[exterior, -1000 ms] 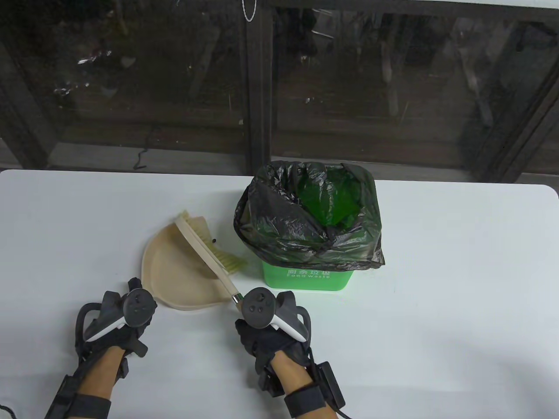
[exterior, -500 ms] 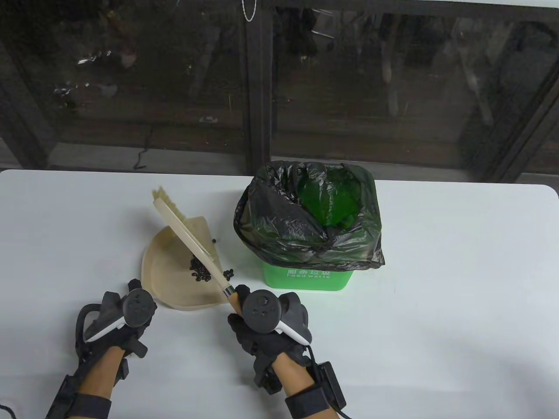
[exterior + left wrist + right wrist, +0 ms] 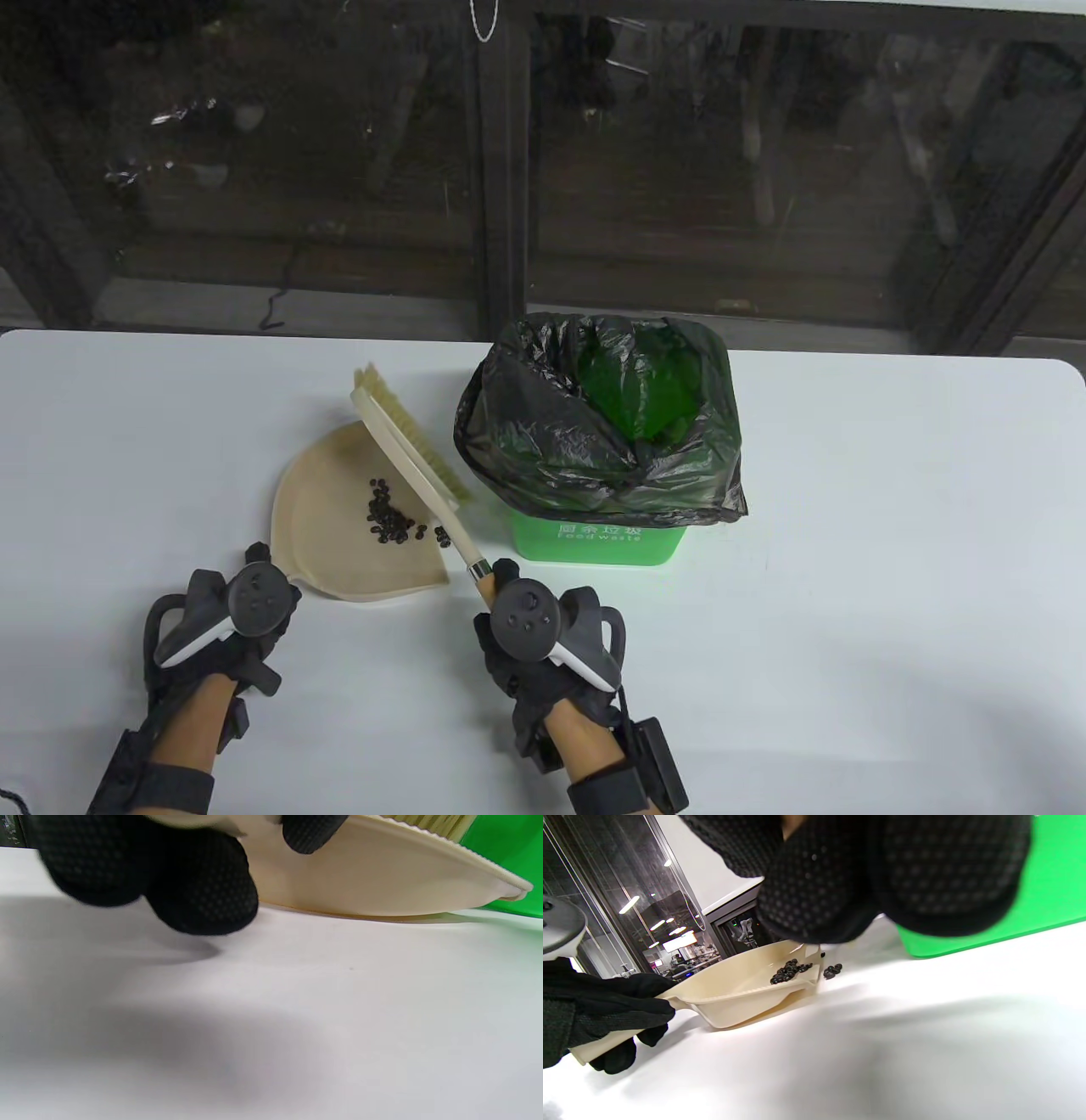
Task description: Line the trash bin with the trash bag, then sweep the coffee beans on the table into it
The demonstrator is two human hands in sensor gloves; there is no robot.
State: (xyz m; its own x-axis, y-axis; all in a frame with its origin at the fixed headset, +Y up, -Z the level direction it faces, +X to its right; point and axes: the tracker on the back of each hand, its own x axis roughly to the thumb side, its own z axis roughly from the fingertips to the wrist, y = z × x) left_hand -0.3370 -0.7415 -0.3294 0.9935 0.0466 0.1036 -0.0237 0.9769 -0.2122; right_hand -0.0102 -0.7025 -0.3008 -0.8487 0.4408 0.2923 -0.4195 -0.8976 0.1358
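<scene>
green bin (image 3: 594, 543), "Food waste", Chinese characters above

From above, the tracker on my right hand (image 3: 543, 654) covers my grip on the brush handle (image 3: 480, 581), so my fingers there stay unseen. The tracker on my left hand (image 3: 233, 624) likewise hides the dustpan's handle (image 3: 606, 1043) in that view. The brush (image 3: 407, 458) blocks part of the dustpan's mouth (image 3: 424, 509). In my right wrist view, my own glove blocks the brush entirely, and the bin (image 3: 1052, 899) is cut off
</scene>
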